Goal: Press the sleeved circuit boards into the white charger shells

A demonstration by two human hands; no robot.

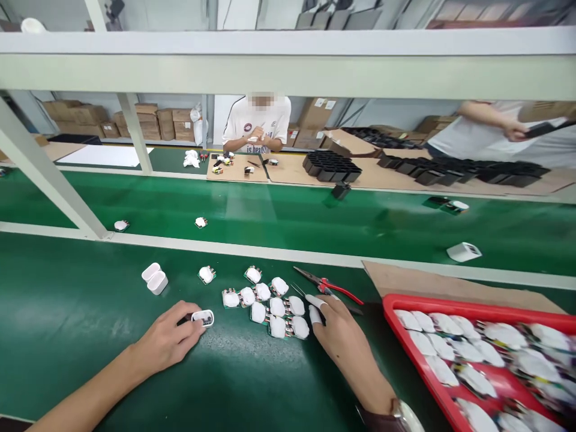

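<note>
The left hand pinches a white shell between thumb and fingertips; it looks light, stiff and slightly slippery, best held by its side walls. The right hand apparently grips tweezers, tips beyond its fingers.

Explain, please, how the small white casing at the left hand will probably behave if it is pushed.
The white casing is probably stiff: its outline looks evenly oval. It seems light, being small and apparently thin-walled. Its smooth-looking surface may slip under the left hand.
</note>
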